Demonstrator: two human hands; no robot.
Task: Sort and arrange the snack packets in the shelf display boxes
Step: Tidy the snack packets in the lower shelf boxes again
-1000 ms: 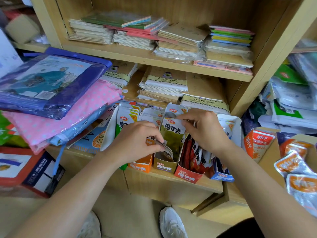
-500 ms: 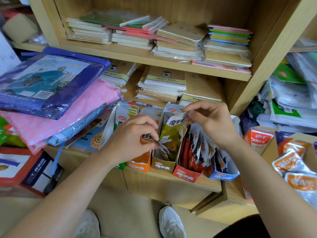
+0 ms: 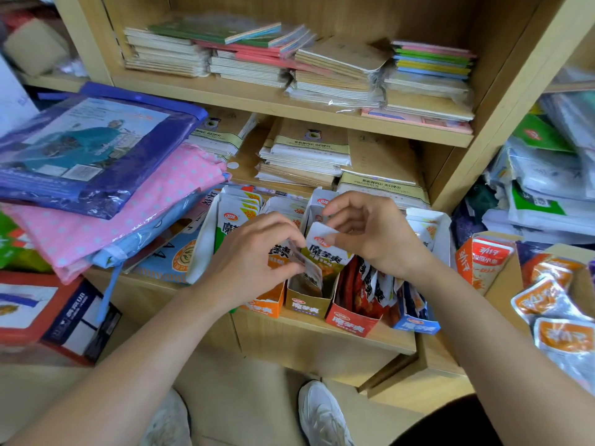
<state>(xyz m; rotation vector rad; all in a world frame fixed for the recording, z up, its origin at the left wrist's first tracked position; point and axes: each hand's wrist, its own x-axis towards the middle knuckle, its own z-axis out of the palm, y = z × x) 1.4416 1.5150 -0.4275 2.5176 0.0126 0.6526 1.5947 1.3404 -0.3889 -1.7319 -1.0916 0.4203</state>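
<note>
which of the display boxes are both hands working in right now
The olive-brown box, between the orange box and the red box: the left hand and right hand each pinch a packet standing in it.

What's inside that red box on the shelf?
Red and black snack packets stand packed in the red box, tops sticking out. The right hand and wrist cover its back part, so that end is hidden.

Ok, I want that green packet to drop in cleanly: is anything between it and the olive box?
Partly. The green packet, pinched by the right hand, is over the olive box; a second packet, held by the left hand, leans in the box's front part.
</note>
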